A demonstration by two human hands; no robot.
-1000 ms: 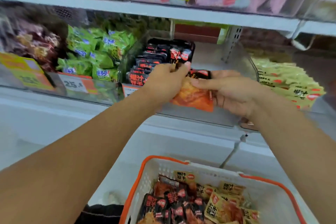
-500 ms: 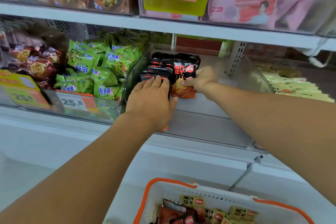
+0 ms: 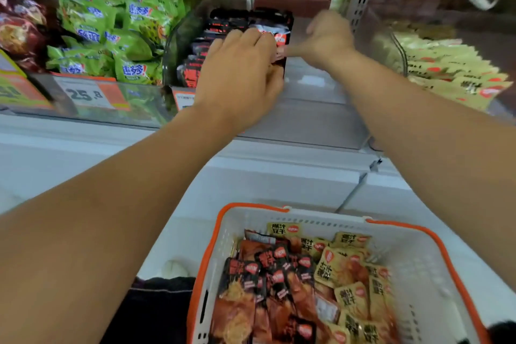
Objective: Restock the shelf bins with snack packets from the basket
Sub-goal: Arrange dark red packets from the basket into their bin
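Note:
A white basket with an orange rim (image 3: 251, 208) sits low in front of me, holding black-red snack packets (image 3: 265, 274) and yellow packets (image 3: 349, 268). On the shelf a clear bin (image 3: 312, 84) has a row of black-red packets (image 3: 195, 70) along its left side. My left hand (image 3: 240, 75) lies flat on top of that row, fingers stretched over the front packets. My right hand (image 3: 326, 39) is just to the right of the row, blurred, fingers curled, its thumb pointing left and touching the edge of a packet. It holds nothing.
Green packets (image 3: 111, 36) fill the bin to the left, behind a 25.8 price tag (image 3: 86, 93). Dark red packets (image 3: 19, 31) lie at far left. Pale yellow packets (image 3: 446, 70) fill the right bin. A white ledge (image 3: 279, 176) runs between shelf and basket.
My right hand has let go of the packet it set into the bin and drawn back to the right. My left hand has slid up over the row. The view has tilted down.

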